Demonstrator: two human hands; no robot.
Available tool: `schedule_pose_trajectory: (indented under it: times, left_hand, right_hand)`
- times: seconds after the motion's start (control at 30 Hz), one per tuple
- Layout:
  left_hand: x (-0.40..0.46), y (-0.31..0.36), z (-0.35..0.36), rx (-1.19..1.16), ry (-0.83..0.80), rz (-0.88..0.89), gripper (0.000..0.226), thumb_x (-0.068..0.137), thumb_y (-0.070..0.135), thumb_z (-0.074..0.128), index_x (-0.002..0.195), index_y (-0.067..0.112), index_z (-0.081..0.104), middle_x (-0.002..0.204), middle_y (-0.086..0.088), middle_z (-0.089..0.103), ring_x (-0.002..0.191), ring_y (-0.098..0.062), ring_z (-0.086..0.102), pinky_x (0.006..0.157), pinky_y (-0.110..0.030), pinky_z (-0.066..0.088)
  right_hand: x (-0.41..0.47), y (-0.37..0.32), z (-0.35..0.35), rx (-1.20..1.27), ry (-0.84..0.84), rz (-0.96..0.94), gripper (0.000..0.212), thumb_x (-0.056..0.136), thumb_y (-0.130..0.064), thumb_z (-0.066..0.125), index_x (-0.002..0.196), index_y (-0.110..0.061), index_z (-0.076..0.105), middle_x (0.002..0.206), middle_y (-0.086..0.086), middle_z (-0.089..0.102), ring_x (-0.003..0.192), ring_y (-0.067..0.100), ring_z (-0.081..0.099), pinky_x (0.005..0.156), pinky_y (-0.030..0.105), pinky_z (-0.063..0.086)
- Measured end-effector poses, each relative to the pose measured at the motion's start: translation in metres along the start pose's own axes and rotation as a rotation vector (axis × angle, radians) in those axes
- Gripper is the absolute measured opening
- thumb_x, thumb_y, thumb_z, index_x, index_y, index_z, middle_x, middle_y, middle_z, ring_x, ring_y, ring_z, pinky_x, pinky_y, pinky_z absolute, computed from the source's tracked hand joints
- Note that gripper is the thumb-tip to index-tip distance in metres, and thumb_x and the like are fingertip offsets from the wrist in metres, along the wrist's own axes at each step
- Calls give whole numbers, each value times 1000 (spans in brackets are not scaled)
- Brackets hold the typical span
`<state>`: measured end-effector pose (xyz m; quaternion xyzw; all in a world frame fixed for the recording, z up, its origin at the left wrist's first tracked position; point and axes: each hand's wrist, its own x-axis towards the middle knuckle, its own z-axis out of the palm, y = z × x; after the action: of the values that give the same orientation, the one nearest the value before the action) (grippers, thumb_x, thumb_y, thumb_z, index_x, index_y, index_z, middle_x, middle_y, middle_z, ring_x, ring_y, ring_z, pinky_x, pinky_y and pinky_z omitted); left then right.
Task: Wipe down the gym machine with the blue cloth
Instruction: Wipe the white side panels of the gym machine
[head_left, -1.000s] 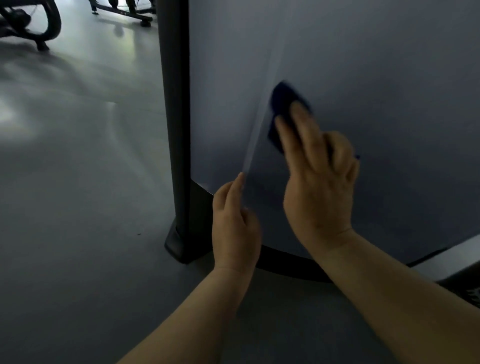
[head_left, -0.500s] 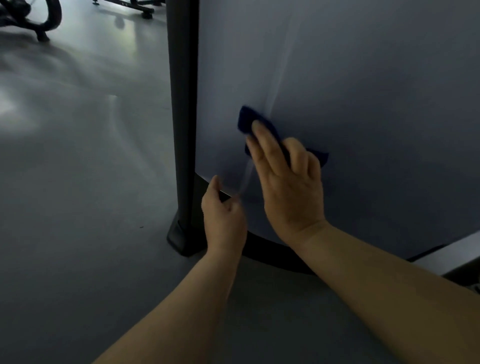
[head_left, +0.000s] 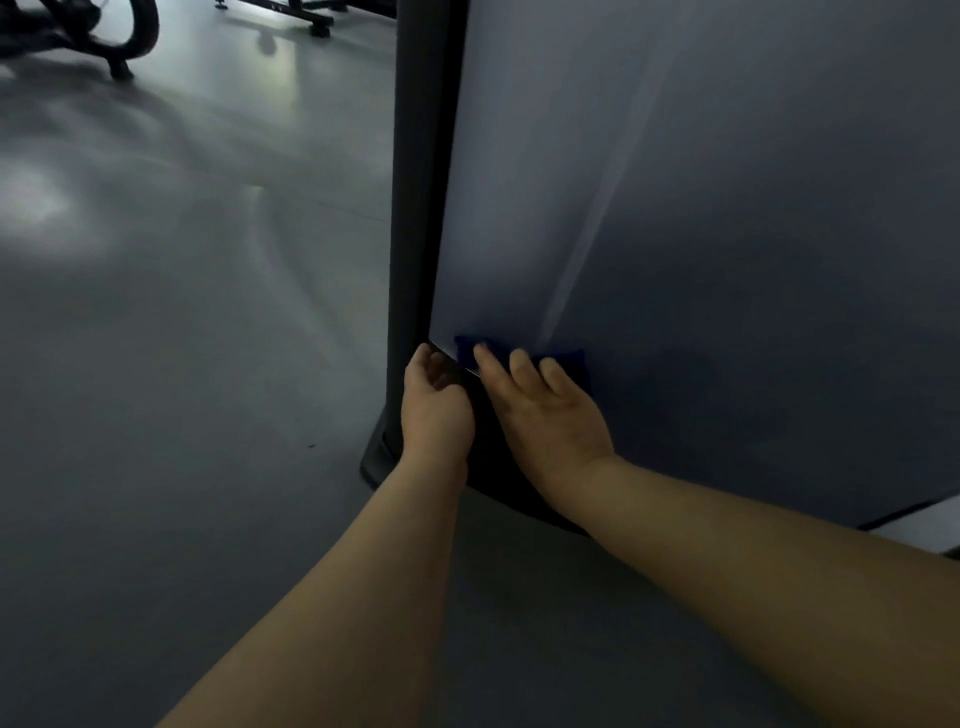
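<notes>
The gym machine's large grey side panel (head_left: 701, 208) fills the right of the head view, edged on its left by a dark upright post (head_left: 421, 182). My right hand (head_left: 545, 410) presses the dark blue cloth (head_left: 569, 358) flat against the panel's lower left corner, fingers straight, with the cloth showing above and beside the fingertips. Beside it, my left hand (head_left: 436, 405) sits at the panel's bottom edge next to the post, fingers loosely curled; I cannot tell whether it holds the edge.
The post ends in a dark foot (head_left: 379, 462) on the grey floor (head_left: 182, 364). A black curved base (head_left: 519, 499) runs under the panel. Other gym equipment (head_left: 104, 36) stands far back at the upper left. A pale ledge (head_left: 924, 525) shows at the right edge.
My right hand has swept the cloth down and to the left across the panel, reaching its bottom corner. My left hand has shifted slightly left toward the post.
</notes>
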<state>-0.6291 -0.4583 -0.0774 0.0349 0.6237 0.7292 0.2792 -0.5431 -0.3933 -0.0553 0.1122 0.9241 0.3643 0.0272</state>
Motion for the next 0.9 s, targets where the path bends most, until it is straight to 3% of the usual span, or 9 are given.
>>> schedule_pose_trajectory:
  times: [0.13, 0.27, 0.43, 0.63, 0.7, 0.77, 0.8, 0.9]
  left_hand:
    - [11, 4, -11, -68, 69, -44, 66, 94, -12, 34, 152, 20, 26, 152, 1, 38, 130, -12, 40, 98, -26, 38]
    - [12, 7, -11, -31, 22, -12, 70, 93, -14, 32, 153, 22, 25, 153, 1, 37, 138, -14, 35, 100, -24, 34]
    - [14, 4, -15, 26, -32, -15, 74, 90, -17, 32, 153, 22, 25, 151, 1, 41, 120, -2, 37, 104, -26, 39]
    - [15, 6, -16, -19, 6, -23, 74, 89, -16, 30, 152, 23, 27, 150, 3, 40, 119, -2, 36, 94, -21, 35]
    - [9, 4, -13, 13, -20, -29, 71, 90, -15, 31, 151, 22, 29, 139, 5, 48, 121, -3, 40, 92, -18, 35]
    - [-2, 5, -8, 76, -69, 0, 67, 91, -13, 34, 149, 22, 34, 122, 10, 50, 116, -2, 45, 85, -13, 37]
    - [-7, 6, -5, 114, -91, 16, 65, 92, -11, 35, 147, 23, 37, 116, 12, 50, 112, -1, 45, 84, -13, 38]
    - [-12, 3, 2, 163, -88, 44, 60, 92, -8, 37, 144, 23, 43, 115, 12, 51, 109, 0, 46, 77, -10, 41]
  right_hand:
    - [15, -6, -3, -44, -17, -69, 66, 103, -23, 27, 152, 2, -11, 163, 10, -10, 143, 27, 16, 114, 34, 20]
    - [36, -12, -13, -107, -5, -118, 67, 102, -26, 29, 153, 1, -5, 162, 13, -9, 142, 29, 18, 111, 36, 25]
    - [7, -1, -2, -125, -102, -160, 68, 104, -26, 28, 152, 3, -10, 163, 12, -7, 141, 28, 20, 111, 34, 24]
    - [36, -17, -6, -50, -99, -83, 72, 102, -31, 35, 154, -4, -6, 163, 10, -13, 142, 29, 15, 112, 36, 22]
    - [16, -10, 5, 62, -16, 22, 75, 94, -29, 54, 156, -8, 16, 164, 5, 11, 137, 27, 22, 109, 36, 23]
    - [-14, -1, 27, 117, 198, 129, 68, 80, -20, 71, 144, -13, 49, 153, 0, 42, 125, 23, 34, 100, 35, 28]
    - [-25, 5, 34, 97, 300, 156, 60, 82, -16, 68, 140, -16, 54, 149, -2, 47, 122, 22, 37, 97, 35, 30]
    - [-25, 22, 30, 68, 497, 257, 51, 95, -11, 44, 145, -18, 48, 152, -4, 43, 119, 24, 38, 92, 38, 33]
